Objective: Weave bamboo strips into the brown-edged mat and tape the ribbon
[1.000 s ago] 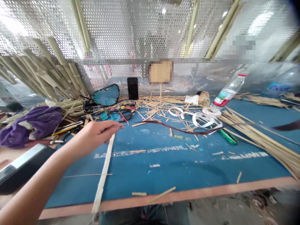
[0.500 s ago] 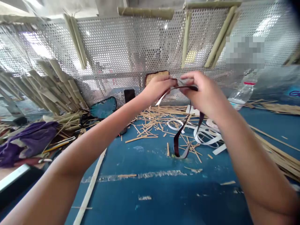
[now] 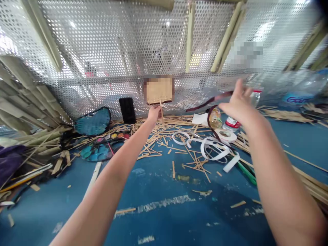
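My left hand is closed around the thin stick handle of a small woven fan. The fan is held upright; its panel is tan, with dark edging along the bottom and left. My right hand has its fingers spread, slightly blurred. A dark brown ribbon stretches leftward from beside its fingers, and part of it hangs in a curve; whether it still touches the hand I cannot tell. Below the right hand are a roll of white tape, a bottle with a red label and loops of white strip.
Thin bamboo strips litter the blue table. At left stand a paint palette, a blue oval thing, a black phone and bamboo stalks. Perforated metal mesh rises behind.
My left hand has moved left and lower, and the fan now shows fully above it. My right hand has moved right and spread its fingers; the ribbon went with it. The view has shifted.
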`<state>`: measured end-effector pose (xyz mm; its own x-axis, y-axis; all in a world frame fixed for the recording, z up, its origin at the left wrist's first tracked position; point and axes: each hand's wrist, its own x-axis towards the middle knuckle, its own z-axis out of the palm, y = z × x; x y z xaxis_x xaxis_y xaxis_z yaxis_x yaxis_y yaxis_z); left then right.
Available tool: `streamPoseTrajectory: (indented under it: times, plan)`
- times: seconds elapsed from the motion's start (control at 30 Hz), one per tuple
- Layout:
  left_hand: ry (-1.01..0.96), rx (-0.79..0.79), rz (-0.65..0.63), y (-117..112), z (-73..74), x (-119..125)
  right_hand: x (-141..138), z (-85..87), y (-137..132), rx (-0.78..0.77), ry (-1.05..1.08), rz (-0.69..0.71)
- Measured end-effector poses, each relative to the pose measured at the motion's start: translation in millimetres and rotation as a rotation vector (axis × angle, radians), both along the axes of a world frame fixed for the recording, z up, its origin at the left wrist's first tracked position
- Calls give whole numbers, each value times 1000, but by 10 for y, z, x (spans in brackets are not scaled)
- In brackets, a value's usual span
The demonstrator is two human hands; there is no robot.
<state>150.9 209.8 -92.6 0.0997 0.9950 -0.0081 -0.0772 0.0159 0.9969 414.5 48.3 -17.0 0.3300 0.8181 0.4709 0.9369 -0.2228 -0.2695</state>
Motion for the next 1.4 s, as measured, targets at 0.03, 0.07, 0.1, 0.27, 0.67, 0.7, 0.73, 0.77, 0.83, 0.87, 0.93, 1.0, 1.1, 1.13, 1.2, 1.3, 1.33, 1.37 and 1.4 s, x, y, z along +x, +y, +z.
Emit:
streamPoseTrajectory:
  times: [0.03,0.07,0.1,0.27,0.67,0.7,0.73,0.77,0.83,0.87,0.93,1.0,1.1,1.13,1.2,1.3,1.33,1.37,1.4]
  plan:
    - [-39,8,10,11,0,23,-57,-11,1,-80,22,4]
    - [-76,20,16,9,13,27,-121,-14,3,-123,56,9]
    - [-111,32,19,-5,33,14,-190,-11,7,-135,83,29]
    - [-276,88,-84,-311,206,-236,-569,-36,76,-172,225,397]
    - [-324,-159,-718,-1088,206,-382,-1247,-404,188,-154,1273,742]
    - [-320,-186,-749,-1089,178,-379,-1235,-440,212,-143,1283,718]
    - [-312,-211,-779,-1088,158,-377,-1216,-476,238,-136,1299,729]
    - [-301,-236,-807,-1085,142,-374,-1195,-509,265,-134,1323,765]
    - [-278,-277,-844,-1069,117,-363,-1151,-561,318,-137,1391,852]
    - [-269,-290,-848,-1050,102,-354,-1129,-579,344,-124,1428,871]
    - [-262,-301,-815,-980,65,-340,-1079,-598,391,-68,1494,852]
    - [-291,-275,-709,-861,34,-355,-1021,-602,427,6,1521,767]
    - [-386,-190,-485,-644,58,-476,-945,-591,445,53,1482,641]
    - [-409,-164,-427,-582,91,-536,-932,-587,440,41,1459,627]
    - [-406,-111,-355,-501,175,-651,-939,-579,416,-8,1419,626]
    - [-311,63,-284,-491,275,-725,-1009,-570,376,-90,1385,668]
    - [-291,133,-252,-505,288,-717,-1035,-568,369,-120,1373,711]
    - [-288,192,-217,-522,290,-698,-1054,-564,368,-137,1356,757]
    - [-296,239,-186,-537,285,-673,-1063,-561,373,-129,1331,791]
